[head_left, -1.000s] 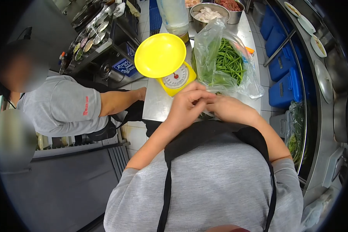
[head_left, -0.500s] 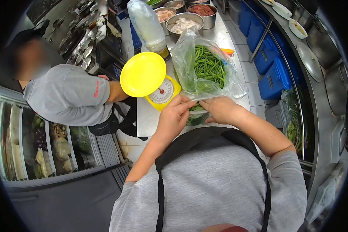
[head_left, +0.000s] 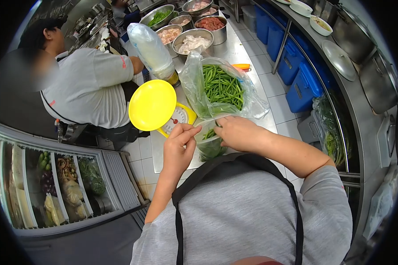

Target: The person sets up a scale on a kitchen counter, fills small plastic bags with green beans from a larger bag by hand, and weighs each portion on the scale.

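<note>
A small clear plastic bag [head_left: 211, 148] with green beans in it is at the table's near edge, its mouth held up. My left hand [head_left: 180, 143] pinches the left side of its rim between thumb and fingers. On the opposite side, my right hand [head_left: 241, 133] has its fingers curled down into the mouth; what they grip is partly hidden. Just beyond lies a large open plastic bag [head_left: 188, 88] full of green beans [head_left: 223, 87]. Left of the bags stands a yellow kitchen scale [head_left: 191, 115], its round pan [head_left: 152, 105] bare and tilted in view.
Behind the scale stands a tall plastic-wrapped roll [head_left: 150, 51]. Steel bowls [head_left: 181, 46] of raw meat line the far table; an orange-handled tool [head_left: 242, 66] lies right. A co-worker [head_left: 93, 84] stands left, beside an open-topped refrigerated cabinet [head_left: 115, 216]. Blue bins [head_left: 303, 88] stand right.
My view has shifted, so table items appear lower and further left. My hands have moved apart, the small bag's mouth is wider, and my right fingers now reach in. The co-worker has turned away.
</note>
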The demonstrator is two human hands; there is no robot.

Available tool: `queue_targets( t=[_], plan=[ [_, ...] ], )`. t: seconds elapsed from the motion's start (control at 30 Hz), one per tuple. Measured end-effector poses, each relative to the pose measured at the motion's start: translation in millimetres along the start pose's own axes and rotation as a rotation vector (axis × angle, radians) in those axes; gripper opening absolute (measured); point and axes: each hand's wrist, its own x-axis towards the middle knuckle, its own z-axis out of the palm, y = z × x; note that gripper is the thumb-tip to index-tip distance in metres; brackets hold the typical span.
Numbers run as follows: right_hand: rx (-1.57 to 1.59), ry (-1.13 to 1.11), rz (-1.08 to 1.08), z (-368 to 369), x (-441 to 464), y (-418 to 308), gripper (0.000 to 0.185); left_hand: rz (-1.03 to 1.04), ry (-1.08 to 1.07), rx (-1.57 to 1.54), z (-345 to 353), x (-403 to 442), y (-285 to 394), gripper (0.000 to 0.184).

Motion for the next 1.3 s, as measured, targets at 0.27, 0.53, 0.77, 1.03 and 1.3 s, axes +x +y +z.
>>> queue_targets(
  t=[0.27, 0.53, 0.77, 1.03, 1.3],
  plan=[
    [0.443, -0.243, 0.197, -2, 10, 3, 0.047, -0.016, -0.098, -0.103, 12, -1, 9, 0.032],
    [0.187, -0.124, 0.366, 6, 14, 17, 0.024, -0.066, -0.057, -0.178, 15, 1, 9, 0.030],
    [0.068, 0.066, 0.390, 38, 19, 7, 0.015, 0.026, -0.098, -0.152, 25, -1, 6, 0.030],
    [0.093, 0.279, 0.124, -4, 22, -13, 0.018, -0.181, 0.071, -0.295, 19, 5, -7, 0.026],
    [0.232, 0.340, -0.018, -36, -6, -3, 0.052, -0.205, 0.110, -0.369, 1, 7, -17, 0.023]
  ],
)
